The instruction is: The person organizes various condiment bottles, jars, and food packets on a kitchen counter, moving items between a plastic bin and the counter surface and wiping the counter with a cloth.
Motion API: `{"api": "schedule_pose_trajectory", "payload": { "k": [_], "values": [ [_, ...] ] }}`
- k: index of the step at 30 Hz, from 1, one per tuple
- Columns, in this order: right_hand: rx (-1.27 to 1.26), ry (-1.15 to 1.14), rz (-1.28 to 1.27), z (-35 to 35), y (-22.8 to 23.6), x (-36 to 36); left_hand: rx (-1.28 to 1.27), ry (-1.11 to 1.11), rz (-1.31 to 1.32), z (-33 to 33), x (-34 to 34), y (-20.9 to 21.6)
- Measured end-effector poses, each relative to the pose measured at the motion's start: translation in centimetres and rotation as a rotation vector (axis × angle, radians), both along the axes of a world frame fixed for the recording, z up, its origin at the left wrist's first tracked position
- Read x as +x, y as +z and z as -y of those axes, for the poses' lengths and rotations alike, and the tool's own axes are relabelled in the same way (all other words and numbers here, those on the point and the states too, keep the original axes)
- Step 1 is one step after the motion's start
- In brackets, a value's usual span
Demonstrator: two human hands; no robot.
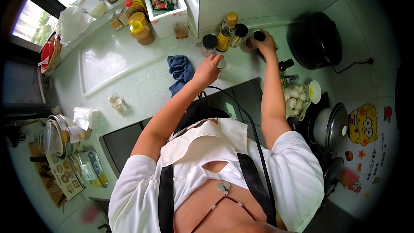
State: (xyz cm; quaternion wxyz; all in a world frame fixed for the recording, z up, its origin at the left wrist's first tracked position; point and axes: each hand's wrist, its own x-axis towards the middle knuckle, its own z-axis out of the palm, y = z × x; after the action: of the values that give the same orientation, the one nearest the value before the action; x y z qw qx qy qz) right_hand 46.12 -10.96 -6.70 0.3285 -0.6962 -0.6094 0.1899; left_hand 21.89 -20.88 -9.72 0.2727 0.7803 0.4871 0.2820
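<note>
My left hand (208, 70) is closed around a small clear glass container (221, 64) on the counter, its fingers hiding most of it. Just beyond it stands a clear jar with a black lid (210, 42). My right hand (268, 44) reaches farther to the right and grips a black-capped bottle (259, 36), whose body is partly covered by the fingers. Left of that bottle is a glass jar with dark contents (246, 45). Between the hands, against the wall, are a bottle with a yellow cap (231, 19) and another black-lidded jar (242, 30).
A blue cloth (180, 70) lies left of my left hand. The white counter (146, 71) carries a white seasoning box (168, 22) and a squeeze bottle (141, 34) at the back. Rightward are a black pot (315, 41), a bowl of garlic (295, 99) and a lidded pot (336, 127).
</note>
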Motion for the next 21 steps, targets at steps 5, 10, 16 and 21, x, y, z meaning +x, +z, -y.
{"api": "schedule_pose_trajectory", "payload": {
  "k": [5,10,16,21],
  "values": [
    [-0.06,0.011,-0.149,2.6,1.6,1.6,-0.002,0.047,0.056,0.7,-1.4,0.4],
    [-0.198,0.13,-0.188,6.0,3.7,0.4,-0.025,0.116,0.172,2.0,-4.7,0.2],
    [-0.216,0.426,-0.224,9.4,6.5,-6.3,-0.032,0.277,0.236,3.5,-11.2,3.3],
    [-0.266,0.644,-0.294,9.1,9.0,-16.6,0.032,0.477,0.182,3.7,-19.7,4.6]
  ]
}}
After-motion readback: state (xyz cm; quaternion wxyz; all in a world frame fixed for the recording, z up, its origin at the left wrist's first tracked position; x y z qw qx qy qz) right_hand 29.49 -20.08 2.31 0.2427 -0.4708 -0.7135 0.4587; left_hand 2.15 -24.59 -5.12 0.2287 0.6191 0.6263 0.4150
